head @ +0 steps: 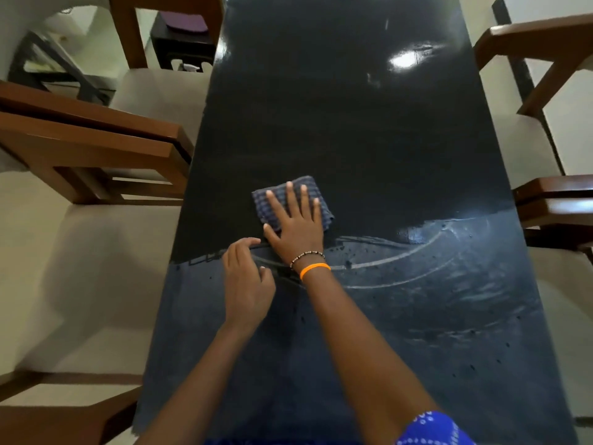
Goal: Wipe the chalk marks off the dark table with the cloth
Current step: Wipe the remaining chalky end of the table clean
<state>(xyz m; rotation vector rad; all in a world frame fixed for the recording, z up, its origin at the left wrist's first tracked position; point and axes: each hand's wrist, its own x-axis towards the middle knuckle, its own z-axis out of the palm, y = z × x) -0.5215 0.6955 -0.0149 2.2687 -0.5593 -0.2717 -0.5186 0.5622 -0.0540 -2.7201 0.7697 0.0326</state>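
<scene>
My right hand lies flat on the folded checked cloth, fingers spread wide, pressing it onto the dark table near its middle. My left hand rests just beside that wrist, fingers curled loosely, tips touching the tabletop. Pale chalk marks arc across the dull near half to my right; beyond the cloth the surface shines. Wooden chairs flank both long edges.

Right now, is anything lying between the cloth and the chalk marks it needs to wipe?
Nothing visible on the table blocks it. The right hand presses flat on the cloth; the curved chalk marks lie just nearer the person and to the right. Only the left hand rests nearby, left of that path.
</scene>
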